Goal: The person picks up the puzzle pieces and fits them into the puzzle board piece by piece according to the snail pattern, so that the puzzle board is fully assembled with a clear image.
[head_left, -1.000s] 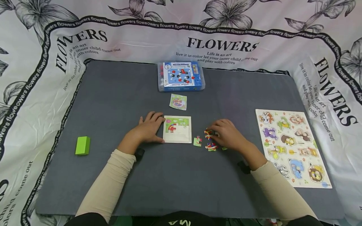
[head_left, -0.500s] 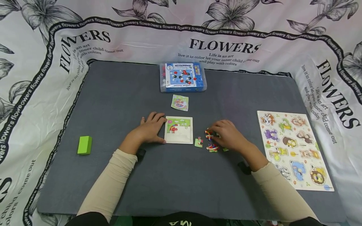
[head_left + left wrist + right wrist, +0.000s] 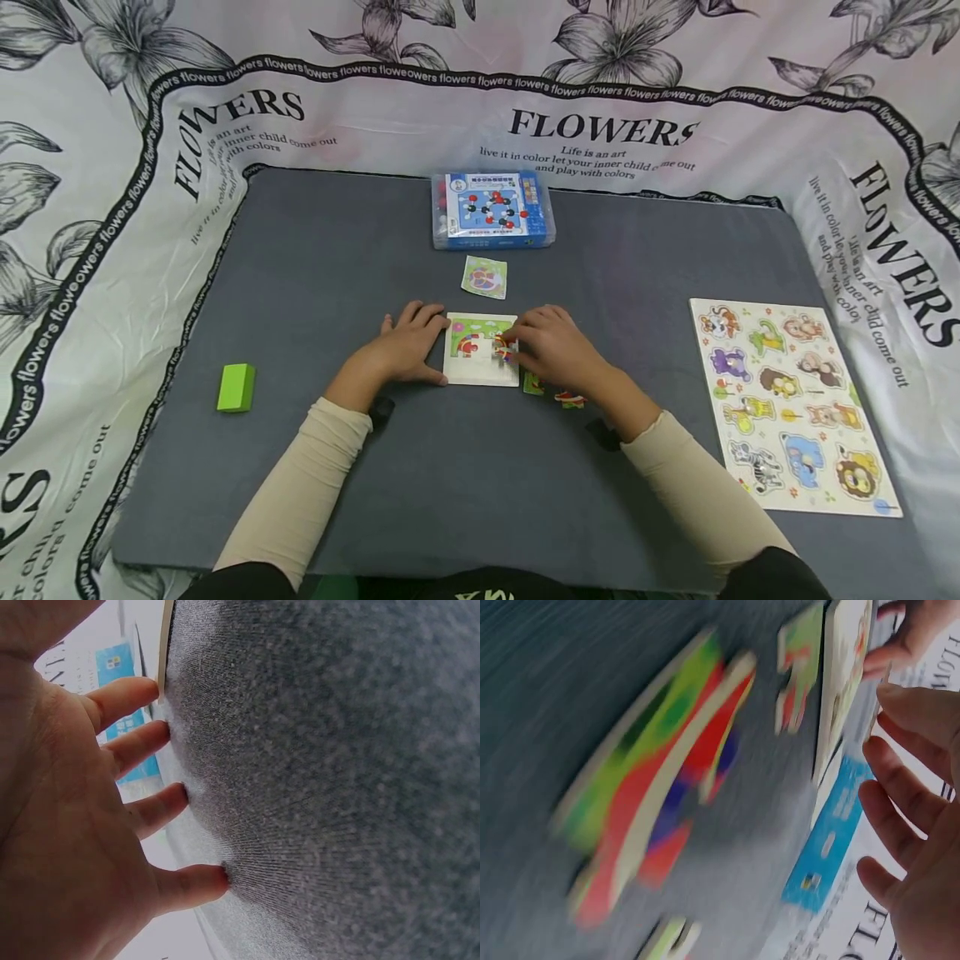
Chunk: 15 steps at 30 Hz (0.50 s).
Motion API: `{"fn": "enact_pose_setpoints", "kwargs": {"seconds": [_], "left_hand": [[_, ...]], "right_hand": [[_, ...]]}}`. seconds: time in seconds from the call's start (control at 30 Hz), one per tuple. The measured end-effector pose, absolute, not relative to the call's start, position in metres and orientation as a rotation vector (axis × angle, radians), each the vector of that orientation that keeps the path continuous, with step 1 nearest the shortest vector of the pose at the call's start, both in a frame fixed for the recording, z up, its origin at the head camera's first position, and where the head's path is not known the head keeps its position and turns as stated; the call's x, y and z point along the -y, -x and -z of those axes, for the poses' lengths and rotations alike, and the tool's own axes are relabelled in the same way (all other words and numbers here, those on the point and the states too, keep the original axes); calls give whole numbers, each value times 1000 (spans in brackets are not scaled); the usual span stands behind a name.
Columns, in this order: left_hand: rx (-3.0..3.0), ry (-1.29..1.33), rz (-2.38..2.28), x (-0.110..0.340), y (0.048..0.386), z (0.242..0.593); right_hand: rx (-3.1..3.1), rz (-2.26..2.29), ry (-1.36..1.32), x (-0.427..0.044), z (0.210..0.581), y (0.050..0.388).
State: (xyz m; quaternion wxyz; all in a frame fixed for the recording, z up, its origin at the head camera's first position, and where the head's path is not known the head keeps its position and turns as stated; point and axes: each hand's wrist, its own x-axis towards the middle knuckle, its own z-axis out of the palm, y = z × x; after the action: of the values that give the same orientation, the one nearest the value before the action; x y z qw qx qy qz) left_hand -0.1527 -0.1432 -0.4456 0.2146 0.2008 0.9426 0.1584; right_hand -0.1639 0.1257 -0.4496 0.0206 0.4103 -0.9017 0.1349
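A small square puzzle board (image 3: 480, 373) lies mid-table, its upper part filled with green pieces and a red one at the left. The left hand (image 3: 403, 350) rests at the board's left edge, fingers spread, fingertips on the table and against the frame. Over the board's right side, the right hand (image 3: 561, 348) pinches a colourful puzzle piece (image 3: 502, 350) between thumb and fingertip; the right wrist view shows it edge-on. Loose pieces lie right of the board: a green and red one (image 3: 533, 383) beside it and a red and green one (image 3: 570, 400) under the right wrist.
Above the board lies a small picture card (image 3: 484, 277), with a blue boxed set (image 3: 493, 212) behind it. A green block (image 3: 236, 388) stands at the left. On the right is a large board of animal pictures (image 3: 795, 408). A flowered cloth (image 3: 420, 125) surrounds the grey table.
The right hand has moved left from the loose pieces to above the puzzle board, carrying a piece. The left hand stays at the board's left edge. The whole head view has shifted slightly.
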Motion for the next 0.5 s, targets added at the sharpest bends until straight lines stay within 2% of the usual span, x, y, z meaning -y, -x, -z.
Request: {"fn": "enact_pose_setpoints", "kwargs": {"seconds": [0.5], "left_hand": [[-2600, -563, -454, 144, 153, 445]], "right_hand": [[2794, -323, -1292, -94, 461, 164]]}}
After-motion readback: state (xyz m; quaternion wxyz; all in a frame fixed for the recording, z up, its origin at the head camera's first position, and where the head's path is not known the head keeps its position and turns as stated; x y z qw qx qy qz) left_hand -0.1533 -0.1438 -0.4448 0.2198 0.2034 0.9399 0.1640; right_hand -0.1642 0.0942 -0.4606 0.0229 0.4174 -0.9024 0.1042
